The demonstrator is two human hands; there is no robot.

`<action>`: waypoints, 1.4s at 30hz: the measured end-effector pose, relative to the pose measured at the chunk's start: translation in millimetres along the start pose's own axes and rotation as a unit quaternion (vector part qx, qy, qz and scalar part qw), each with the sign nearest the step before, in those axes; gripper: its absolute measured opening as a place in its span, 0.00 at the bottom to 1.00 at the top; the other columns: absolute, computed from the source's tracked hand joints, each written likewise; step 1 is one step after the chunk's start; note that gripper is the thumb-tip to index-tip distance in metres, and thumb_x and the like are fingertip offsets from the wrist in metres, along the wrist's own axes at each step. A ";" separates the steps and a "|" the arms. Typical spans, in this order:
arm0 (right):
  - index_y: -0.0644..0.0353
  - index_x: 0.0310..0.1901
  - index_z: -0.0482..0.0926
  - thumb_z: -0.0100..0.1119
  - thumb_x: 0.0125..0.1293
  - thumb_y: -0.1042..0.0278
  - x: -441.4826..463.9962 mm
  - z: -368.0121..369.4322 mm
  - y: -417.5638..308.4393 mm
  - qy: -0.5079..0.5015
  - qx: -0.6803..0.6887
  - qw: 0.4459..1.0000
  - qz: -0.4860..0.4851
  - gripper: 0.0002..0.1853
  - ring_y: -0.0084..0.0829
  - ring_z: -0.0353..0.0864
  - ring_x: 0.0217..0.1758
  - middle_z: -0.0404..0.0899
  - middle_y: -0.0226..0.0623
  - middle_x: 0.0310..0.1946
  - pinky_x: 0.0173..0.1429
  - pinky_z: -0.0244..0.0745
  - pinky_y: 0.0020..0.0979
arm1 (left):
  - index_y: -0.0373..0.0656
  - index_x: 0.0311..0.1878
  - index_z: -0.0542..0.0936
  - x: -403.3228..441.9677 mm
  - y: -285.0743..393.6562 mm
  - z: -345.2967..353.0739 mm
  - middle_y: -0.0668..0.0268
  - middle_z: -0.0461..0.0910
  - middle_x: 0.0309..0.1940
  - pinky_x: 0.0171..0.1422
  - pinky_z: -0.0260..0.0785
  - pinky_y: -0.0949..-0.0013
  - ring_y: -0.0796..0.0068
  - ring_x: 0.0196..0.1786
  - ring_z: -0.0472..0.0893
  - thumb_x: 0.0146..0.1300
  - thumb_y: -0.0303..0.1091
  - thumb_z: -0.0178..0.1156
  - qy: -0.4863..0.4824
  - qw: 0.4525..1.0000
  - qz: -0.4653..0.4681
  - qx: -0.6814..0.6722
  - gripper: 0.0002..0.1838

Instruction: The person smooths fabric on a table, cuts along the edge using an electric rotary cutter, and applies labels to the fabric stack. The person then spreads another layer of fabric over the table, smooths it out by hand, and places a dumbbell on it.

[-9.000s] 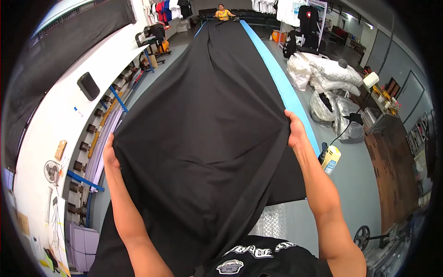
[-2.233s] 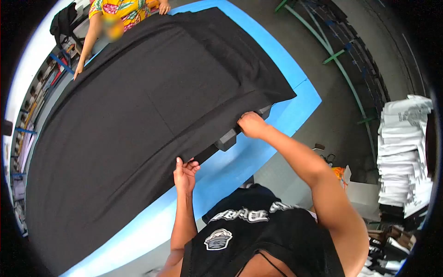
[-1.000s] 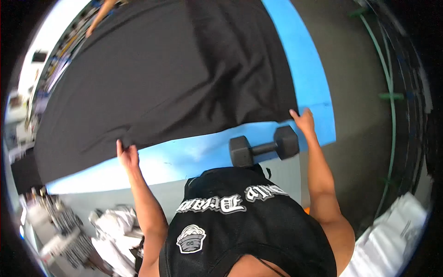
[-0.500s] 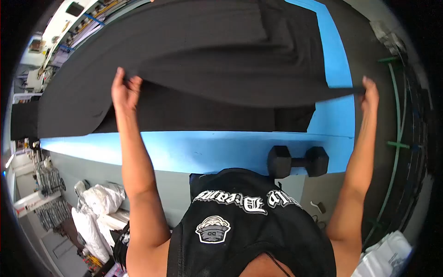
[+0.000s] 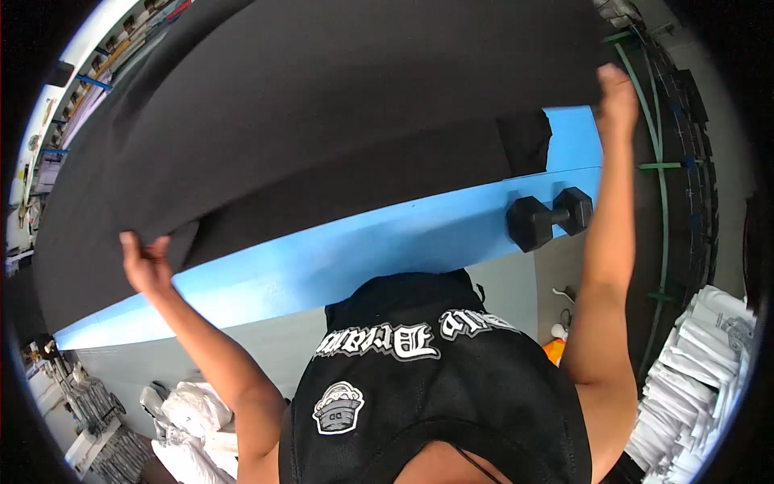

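Note:
A wide black cloth (image 5: 347, 89) spreads over a blue table (image 5: 363, 230), its near edge raised above another black layer (image 5: 363, 185). My left hand (image 5: 149, 262) grips the cloth's edge at the left, thumb and fingers around the fabric. At the upper right my right hand (image 5: 617, 97) holds the cloth's corner, raised past the table's right side. A black hexagonal dumbbell (image 5: 550, 216) lies on the blue surface near the front right, beside my right forearm, touched by neither hand.
White plastic-wrapped bundles (image 5: 193, 411) lie on the floor at the lower left. A stack of folded white garments (image 5: 685, 387) is at the lower right. Green metal framing (image 5: 663, 165) runs along the right. Shelving with rolls (image 5: 85, 113) stands at the upper left.
Against half a second ago, the raised cloth reaches farther back and right, my right hand is higher in view, and my left is lower and farther left. The dumbbell was earlier partly under cloth.

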State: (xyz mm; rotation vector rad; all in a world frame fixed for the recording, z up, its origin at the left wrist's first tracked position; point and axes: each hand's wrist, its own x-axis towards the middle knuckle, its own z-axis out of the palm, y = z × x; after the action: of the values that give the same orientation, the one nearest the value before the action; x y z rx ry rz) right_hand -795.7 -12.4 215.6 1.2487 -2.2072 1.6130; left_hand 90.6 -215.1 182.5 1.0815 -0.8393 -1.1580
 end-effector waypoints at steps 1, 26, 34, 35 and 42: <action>0.56 0.42 0.80 0.76 0.60 0.48 -58.8 30.0 12.7 -0.004 -0.052 0.991 0.122 0.21 0.23 0.73 0.26 0.79 0.29 0.28 0.29 0.69 0.32 | 0.30 0.59 0.74 -12.3 -39.7 -18.3 0.52 0.84 0.43 0.31 0.86 0.59 0.61 0.26 0.85 0.74 0.42 0.61 0.027 0.997 -0.074 0.027 0.23; 0.53 0.28 0.74 0.61 0.72 0.54 10.3 107.9 -12.4 -0.400 0.239 0.844 0.264 0.17 0.24 0.69 0.18 0.75 0.30 0.20 0.24 0.64 0.29 | 0.41 0.39 0.80 87.7 -39.6 19.4 0.64 0.81 0.25 0.32 0.77 0.70 0.73 0.25 0.80 0.69 0.43 0.69 -0.033 0.990 -0.106 0.082 0.15; 0.52 0.26 0.73 0.66 0.70 0.50 -65.4 64.9 17.3 -0.287 0.024 0.955 0.066 0.20 0.22 0.68 0.19 0.74 0.25 0.20 0.26 0.64 0.27 | 0.41 0.33 0.81 31.7 -41.5 0.5 0.63 0.80 0.25 0.32 0.70 0.71 0.75 0.25 0.76 0.72 0.52 0.63 0.031 0.965 -0.087 0.246 0.22; 0.52 0.28 0.75 0.67 0.70 0.53 -105.6 71.4 45.4 -0.318 0.057 0.932 0.165 0.17 0.20 0.71 0.20 0.74 0.24 0.22 0.27 0.65 0.26 | 0.41 0.31 0.81 28.3 -78.6 -16.8 0.64 0.79 0.23 0.28 0.69 0.71 0.75 0.22 0.75 0.72 0.51 0.64 0.062 0.953 -0.145 0.260 0.22; 0.55 0.40 0.81 0.67 0.71 0.62 -222.3 68.2 83.0 -0.367 0.104 0.838 0.391 0.08 0.15 0.76 0.25 0.79 0.21 0.27 0.30 0.70 0.21 | 0.45 0.26 0.76 -30.1 -167.0 -54.0 0.67 0.77 0.19 0.23 0.68 0.72 0.78 0.19 0.73 0.72 0.52 0.64 0.034 0.920 -0.233 0.313 0.23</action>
State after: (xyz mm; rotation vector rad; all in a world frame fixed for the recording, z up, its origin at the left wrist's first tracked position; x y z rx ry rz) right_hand -684.9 56.0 5.9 1.2257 -3.4542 1.8532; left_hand 86.5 -181.8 7.7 1.9207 -0.9537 -1.2569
